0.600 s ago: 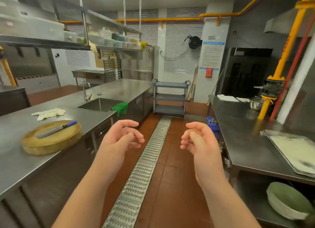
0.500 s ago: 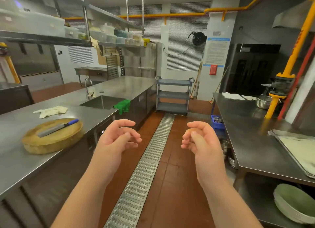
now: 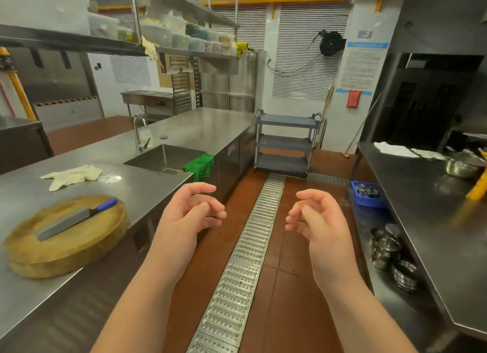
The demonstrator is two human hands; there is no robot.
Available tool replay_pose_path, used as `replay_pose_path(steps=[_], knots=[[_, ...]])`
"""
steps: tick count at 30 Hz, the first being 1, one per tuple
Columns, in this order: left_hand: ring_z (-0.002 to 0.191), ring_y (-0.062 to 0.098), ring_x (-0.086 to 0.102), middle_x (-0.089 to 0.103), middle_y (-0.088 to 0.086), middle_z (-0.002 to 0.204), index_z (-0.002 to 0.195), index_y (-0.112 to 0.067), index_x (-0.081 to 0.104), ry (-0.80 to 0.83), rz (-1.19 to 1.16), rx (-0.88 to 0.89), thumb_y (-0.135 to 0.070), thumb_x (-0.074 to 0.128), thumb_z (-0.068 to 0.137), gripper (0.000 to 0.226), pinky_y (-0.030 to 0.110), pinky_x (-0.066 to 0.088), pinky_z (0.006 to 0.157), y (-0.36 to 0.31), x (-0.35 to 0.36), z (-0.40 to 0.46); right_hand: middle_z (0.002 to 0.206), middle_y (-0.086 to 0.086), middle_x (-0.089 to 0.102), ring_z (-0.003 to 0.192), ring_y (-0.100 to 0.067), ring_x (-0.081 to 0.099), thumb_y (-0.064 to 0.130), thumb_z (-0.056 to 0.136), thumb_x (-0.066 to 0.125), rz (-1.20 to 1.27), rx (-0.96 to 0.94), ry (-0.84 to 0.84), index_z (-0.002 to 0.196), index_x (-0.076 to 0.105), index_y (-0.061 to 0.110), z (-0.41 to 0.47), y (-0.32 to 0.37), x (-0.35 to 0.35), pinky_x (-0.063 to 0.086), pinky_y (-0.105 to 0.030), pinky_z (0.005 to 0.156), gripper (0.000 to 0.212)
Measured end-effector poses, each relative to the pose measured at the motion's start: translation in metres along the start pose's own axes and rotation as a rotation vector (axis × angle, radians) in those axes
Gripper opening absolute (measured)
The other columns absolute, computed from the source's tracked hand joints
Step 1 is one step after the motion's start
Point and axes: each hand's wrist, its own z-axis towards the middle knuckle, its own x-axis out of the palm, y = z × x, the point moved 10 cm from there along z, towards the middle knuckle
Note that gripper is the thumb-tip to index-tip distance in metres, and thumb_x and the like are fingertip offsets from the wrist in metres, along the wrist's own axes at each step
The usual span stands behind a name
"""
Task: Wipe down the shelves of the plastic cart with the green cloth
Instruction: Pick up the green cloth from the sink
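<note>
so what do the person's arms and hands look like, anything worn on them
Nothing is worn. The left hand and right hand are bare, with no gloves, rings or watch showing. Both forearms are bare too, with no sleeve reaching into view.

Both forearms extended forward, bare. Left hand (image 3: 188,213) and right hand (image 3: 315,217) raised side by side, apart, palms facing inward. Fingers loosely curled on both; nothing held.
</note>
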Motion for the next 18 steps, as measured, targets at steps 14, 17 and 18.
replay_pose_path(steps=[14,17,18], knots=[[0.085,0.034,0.067,0.067,0.014,0.085,0.109,-0.010,0.062,0.080,-0.008,-0.041,0.007,0.039,0.095,0.032,0.053,0.056,0.084,0.123,0.115,0.225,0.081,-0.002,0.065,0.078,-0.020,0.064,0.002,0.098,0.044,-0.029,-0.012,-0.094,0.103,0.063,0.019,0.231,-0.116,-0.054,0.056,-0.042,0.078,0.026],[0.084,0.033,0.068,0.067,0.014,0.083,0.109,-0.010,0.062,0.073,0.023,-0.057,0.008,0.039,0.094,0.032,0.054,0.056,0.084,0.154,0.151,0.284,0.080,-0.001,0.065,0.077,-0.019,0.063,0.003,0.098,0.044,-0.025,0.009,-0.096,0.104,0.062,0.018,0.298,-0.150,-0.072,0.057,-0.043,0.080,0.024],[0.084,0.033,0.068,0.067,0.014,0.083,0.109,-0.009,0.062,0.071,0.033,-0.066,0.009,0.039,0.094,0.033,0.054,0.056,0.084,0.164,0.162,0.304,0.079,-0.001,0.065,0.077,-0.019,0.063,0.003,0.098,0.045,-0.022,0.024,-0.095,0.104,0.062,0.017,0.322,-0.160,-0.077,0.057,-0.044,0.080,0.024]])
